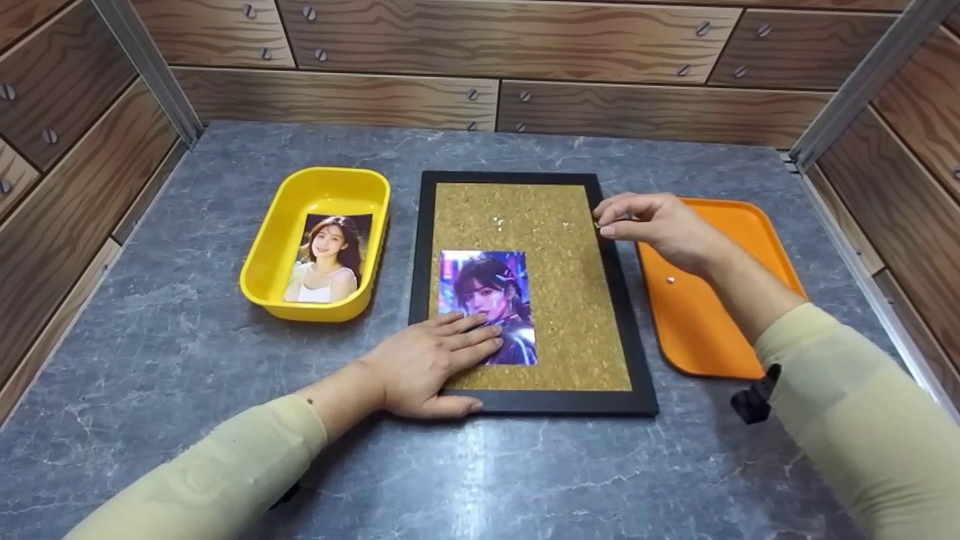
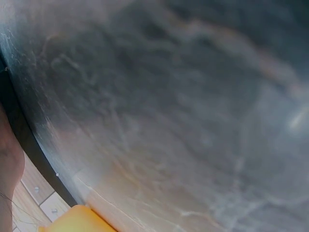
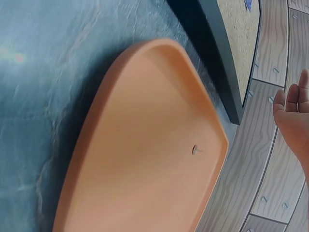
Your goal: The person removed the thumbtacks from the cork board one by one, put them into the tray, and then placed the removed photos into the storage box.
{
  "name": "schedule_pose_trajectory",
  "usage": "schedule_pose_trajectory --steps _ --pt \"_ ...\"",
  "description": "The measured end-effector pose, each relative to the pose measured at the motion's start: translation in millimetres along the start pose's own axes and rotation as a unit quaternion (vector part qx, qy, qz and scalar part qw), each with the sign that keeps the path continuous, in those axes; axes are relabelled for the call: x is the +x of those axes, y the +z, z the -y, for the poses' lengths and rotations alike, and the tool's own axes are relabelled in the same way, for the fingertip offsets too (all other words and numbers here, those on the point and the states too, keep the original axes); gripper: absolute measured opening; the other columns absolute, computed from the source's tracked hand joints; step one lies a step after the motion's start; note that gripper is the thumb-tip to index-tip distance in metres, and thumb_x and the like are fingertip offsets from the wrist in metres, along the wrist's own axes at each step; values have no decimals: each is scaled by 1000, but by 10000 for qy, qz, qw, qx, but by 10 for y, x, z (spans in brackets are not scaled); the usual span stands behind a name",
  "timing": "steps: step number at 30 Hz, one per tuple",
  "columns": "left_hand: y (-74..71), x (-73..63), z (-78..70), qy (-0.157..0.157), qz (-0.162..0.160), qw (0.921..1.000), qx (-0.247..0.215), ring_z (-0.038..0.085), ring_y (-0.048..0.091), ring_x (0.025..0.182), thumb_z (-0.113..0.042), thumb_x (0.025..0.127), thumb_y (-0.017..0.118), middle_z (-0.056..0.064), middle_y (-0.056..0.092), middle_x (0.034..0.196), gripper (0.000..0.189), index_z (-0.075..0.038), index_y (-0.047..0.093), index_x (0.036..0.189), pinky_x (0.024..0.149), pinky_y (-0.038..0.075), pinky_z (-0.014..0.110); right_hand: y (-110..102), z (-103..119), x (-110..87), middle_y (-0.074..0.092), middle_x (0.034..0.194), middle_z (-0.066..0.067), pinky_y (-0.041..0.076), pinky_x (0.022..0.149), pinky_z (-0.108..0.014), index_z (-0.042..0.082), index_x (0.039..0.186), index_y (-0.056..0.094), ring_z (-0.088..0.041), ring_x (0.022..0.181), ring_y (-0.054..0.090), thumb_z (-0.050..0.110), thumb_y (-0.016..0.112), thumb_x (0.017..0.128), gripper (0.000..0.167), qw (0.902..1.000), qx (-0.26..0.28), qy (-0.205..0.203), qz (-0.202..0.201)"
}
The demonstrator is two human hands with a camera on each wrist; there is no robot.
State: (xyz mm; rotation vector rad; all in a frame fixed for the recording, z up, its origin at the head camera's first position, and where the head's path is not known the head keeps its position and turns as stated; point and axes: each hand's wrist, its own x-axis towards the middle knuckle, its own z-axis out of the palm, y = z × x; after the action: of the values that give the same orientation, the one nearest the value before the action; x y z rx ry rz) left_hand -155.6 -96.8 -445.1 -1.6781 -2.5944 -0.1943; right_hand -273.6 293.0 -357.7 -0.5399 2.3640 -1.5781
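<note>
A cork board (image 1: 577, 322) in a black frame lies flat on the table. My left hand (image 1: 431, 360) rests on its lower left, fingers spread over a purple-toned photo print (image 1: 491, 289) and thumb on the frame's bottom edge. Over the frame's upper right side, my right hand (image 1: 652, 229) holds thumb and fingertips together, with a tiny glint of a thumbtack (image 1: 598, 224) at the tips; the fingers mostly hide it. Beneath that arm is an orange tray (image 1: 705, 337), and a single metal thumbtack (image 3: 194, 150) lies in it.
Left of the board stands a yellow tub (image 1: 262, 277) with another photo print (image 1: 328, 262) inside. Small pale specks (image 1: 497, 223) show on the upper cork. Wood-patterned walls (image 1: 390, 37) enclose the grey marbled table (image 1: 360, 480) at the back and sides.
</note>
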Motion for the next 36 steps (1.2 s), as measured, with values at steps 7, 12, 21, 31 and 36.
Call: schedule_pose_trajectory --steps 7,12,21,31,36 --pt "9 -5 -5 -41 33 10000 9 30 27 159 -67 106 40 10 34 171 85 -7 35 166 131 19 44 -86 -29 -67 66 131 -6 55 92 -22 -6 112 74 -17 128 55 11 75 101 20 9999 98 5 -81" --pt "15 -19 -11 -50 45 10000 4 30 28 159 -66 106 40 10 34 171 84 -7 35 166 131 18 43 -136 -62 -123 67 130 -5 53 99 -21 -7 113 74 -17 129 55 9 74 101 20 9997 190 -10 -118" --pt "10 0 -6 -60 1 10000 -37 29 29 159 -66 106 42 9 36 170 84 -8 36 166 131 19 43 -271 -106 -226 68 132 0 51 101 -19 -4 115 74 -15 134 52 10 72 102 19 9998 87 79 -170" --pt "1 -9 -10 -42 12 10000 -7 29 28 159 -67 106 40 10 34 171 84 -7 36 166 131 19 43 -390 -156 -313 68 131 3 52 97 -19 -3 119 74 -14 127 56 13 71 104 23 9992 -11 278 -299" --pt "-8 -10 -7 -71 66 10000 17 29 27 159 -67 106 40 9 33 171 85 -8 34 166 131 18 42 -439 -190 -346 67 132 2 52 99 -19 -3 118 74 -14 127 56 14 70 104 22 9989 -87 298 -360"
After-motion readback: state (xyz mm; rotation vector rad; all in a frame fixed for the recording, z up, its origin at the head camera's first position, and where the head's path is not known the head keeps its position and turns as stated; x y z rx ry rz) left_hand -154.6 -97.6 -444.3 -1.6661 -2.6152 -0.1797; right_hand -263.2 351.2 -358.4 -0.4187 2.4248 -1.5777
